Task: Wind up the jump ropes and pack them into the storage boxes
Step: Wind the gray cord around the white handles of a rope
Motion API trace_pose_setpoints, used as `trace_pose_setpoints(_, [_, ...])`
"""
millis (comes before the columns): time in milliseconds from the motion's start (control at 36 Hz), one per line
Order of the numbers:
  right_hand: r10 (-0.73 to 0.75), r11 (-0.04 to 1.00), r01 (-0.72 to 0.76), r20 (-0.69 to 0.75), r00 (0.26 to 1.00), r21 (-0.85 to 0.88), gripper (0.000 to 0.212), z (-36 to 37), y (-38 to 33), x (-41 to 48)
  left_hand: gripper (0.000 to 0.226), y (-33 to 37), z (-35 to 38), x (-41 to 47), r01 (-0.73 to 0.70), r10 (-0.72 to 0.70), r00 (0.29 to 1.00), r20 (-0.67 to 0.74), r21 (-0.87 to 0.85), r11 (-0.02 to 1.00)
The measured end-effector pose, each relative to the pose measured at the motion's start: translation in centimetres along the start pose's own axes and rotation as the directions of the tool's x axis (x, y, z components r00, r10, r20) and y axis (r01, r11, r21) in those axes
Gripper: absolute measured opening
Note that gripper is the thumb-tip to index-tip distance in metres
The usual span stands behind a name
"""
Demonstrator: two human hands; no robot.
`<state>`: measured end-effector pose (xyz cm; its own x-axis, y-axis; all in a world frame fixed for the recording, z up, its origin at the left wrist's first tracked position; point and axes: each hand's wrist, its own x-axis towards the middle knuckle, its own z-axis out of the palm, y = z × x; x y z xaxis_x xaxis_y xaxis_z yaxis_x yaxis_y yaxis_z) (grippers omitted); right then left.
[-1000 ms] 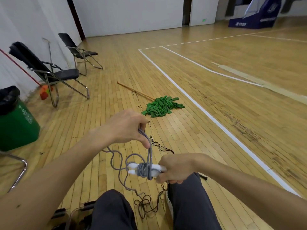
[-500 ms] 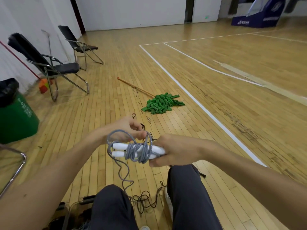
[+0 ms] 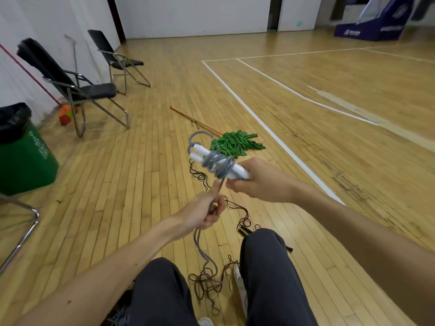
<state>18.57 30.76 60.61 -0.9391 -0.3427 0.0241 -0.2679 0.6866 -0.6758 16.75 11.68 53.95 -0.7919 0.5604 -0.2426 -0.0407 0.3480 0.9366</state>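
Note:
My right hand (image 3: 256,182) grips the two white handles (image 3: 202,152) of a grey jump rope, held side by side and pointing up and left. Several turns of grey cord (image 3: 219,164) are wound around the handles. My left hand (image 3: 207,211) sits just below and pinches the grey cord, which runs taut up to the coil. The loose tail (image 3: 200,245) hangs from that hand to the floor between my knees. A thin dark jump rope (image 3: 207,282) lies tangled on the floor there, with a black handle (image 3: 244,230) by my right knee.
A green mop (image 3: 235,144) with a wooden stick lies on the wood floor ahead. Two folding chairs (image 3: 77,88) stand at the left wall, with a green bin (image 3: 23,156) beside them. A chrome chair leg (image 3: 26,234) juts in at the left edge. No storage box shows.
My right hand lifted the handles and tilted them up to the left. My left hand came down from above the handles and now pulls the cord taut beneath them, with more turns wound on.

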Motion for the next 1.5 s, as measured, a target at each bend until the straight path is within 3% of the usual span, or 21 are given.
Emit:
trace_pose_setpoints(111, [0.054, 0.998, -0.055, -0.059, 0.997, -0.008, 0.027, -0.3, 1.6, 0.6, 0.055, -0.5, 0.9, -0.6, 0.028, -0.027, 1.000, -0.008, 0.039, 0.999])
trace_pose_setpoints(250, [0.143, 0.990, -0.143, -0.019, 0.990, 0.001, 0.032, 0.9, 3.5, 1.0, 0.052, -0.1, 1.0, -1.6, -0.086, 0.107, 0.994, -0.034, 0.371, 0.925])
trace_pose_setpoints(333, [0.175, 0.985, -0.175, -0.001, 0.985, 0.008, 0.031, 1.7, 4.0, 1.5, 0.048, 0.3, 0.7, -2.1, -0.141, 0.177, 0.984, -0.010, 0.559, 0.817])
trace_pose_setpoints(417, [0.208, 0.978, -0.206, 0.029, 0.978, -0.037, 0.027, 2.4, 4.3, 1.8, 0.045, 0.9, 0.3, -2.6, -0.117, 0.161, 0.987, 0.006, 0.710, 0.694])
trace_pose_setpoints(556, [0.274, 0.958, -0.262, 0.109, 0.956, -0.114, 0.024, 3.4, 4.9, 2.3, 0.039, 2.4, -0.6, -3.5, -0.061, 0.131, 0.991, 0.007, 0.908, 0.414])
trace_pose_setpoints(667, [0.313, 0.946, -0.293, 0.146, 0.939, -0.141, 0.021, 4.4, 5.2, 2.4, 0.034, 3.6, -0.7, -3.5, -0.059, 0.138, 0.990, 0.028, 0.973, 0.225])
trace_pose_setpoints(917, [0.428, 0.899, -0.378, 0.267, 0.863, -0.221, 0.020, 5.4, 4.8, 2.4, 0.025, 5.5, -0.9, -2.8, -0.126, 0.188, 0.976, 0.114, 0.990, 0.055])
trace_pose_setpoints(972, [0.438, 0.892, -0.364, 0.318, 0.841, -0.268, 0.017, 5.9, 4.4, 2.3, 0.026, 6.1, -1.0, -2.6, -0.178, 0.228, 0.957, 0.177, 0.984, -0.016])
trace_pose_setpoints(1111, [0.418, 0.896, -0.282, 0.435, 0.798, -0.344, 0.023, 6.5, 3.0, 1.5, 0.039, 6.9, -1.6, -2.0, -0.222, 0.292, 0.927, 0.238, 0.971, -0.086])
trace_pose_setpoints(1194, [0.398, 0.900, -0.247, 0.447, 0.801, -0.360, 0.026, 6.8, 2.5, 0.9, 0.052, 6.7, -2.4, -1.4, -0.174, 0.320, 0.928, 0.191, 0.981, -0.082])
trace_pose_setpoints(1306, [0.347, 0.909, -0.154, 0.495, 0.797, -0.388, 0.027, 7.8, 1.9, 0.2, 0.059, 6.2, -3.0, -0.8, -0.124, 0.265, 0.958, 0.112, 0.992, 0.029])
trace_pose_setpoints(1500, [0.177, 0.933, 0.050, 0.576, 0.798, -0.355, 0.030, 6.9, -0.9, -1.6, 0.056, 5.7, -3.9, -0.6, -0.184, 0.149, 0.981, 0.126, 0.850, 0.493])
